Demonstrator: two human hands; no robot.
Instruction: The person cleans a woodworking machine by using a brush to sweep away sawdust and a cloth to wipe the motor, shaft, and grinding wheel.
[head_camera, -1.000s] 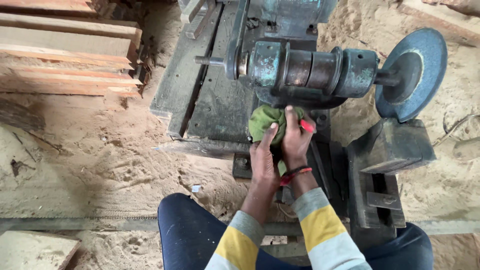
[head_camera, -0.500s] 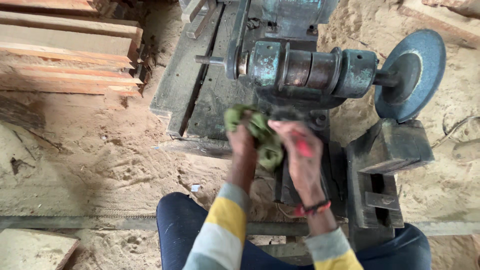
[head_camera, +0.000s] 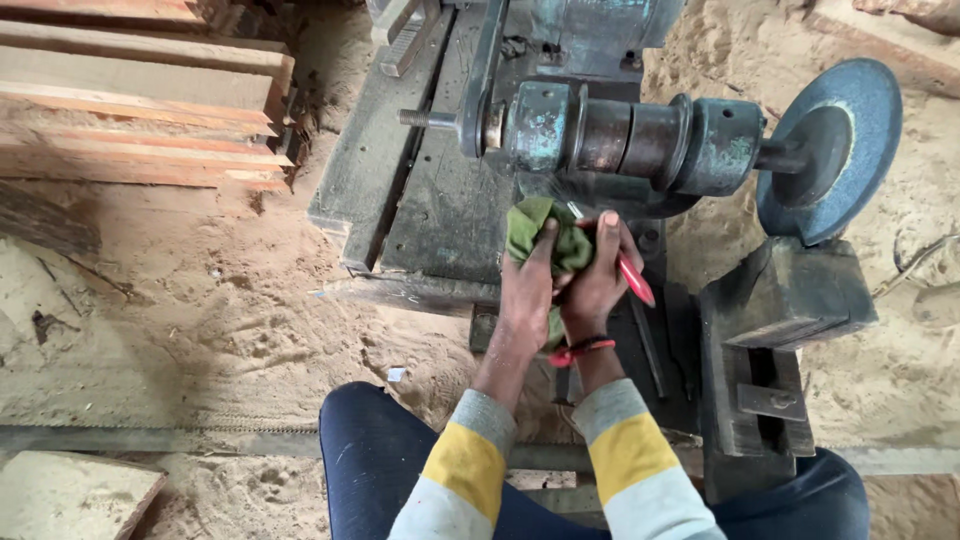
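Hands rejoined; left hand (head_camera: 527, 290), right hand (head_camera: 598, 280) clasp green rag (head_camera: 540, 232)

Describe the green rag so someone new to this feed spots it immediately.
Find the grey spindle machine with the round grinding wheel at its right end. Just below its shaft, both hands, left and right, meet around the green rag. It is the only soft, crumpled green thing there; the red tool beside it is thin and rigid.
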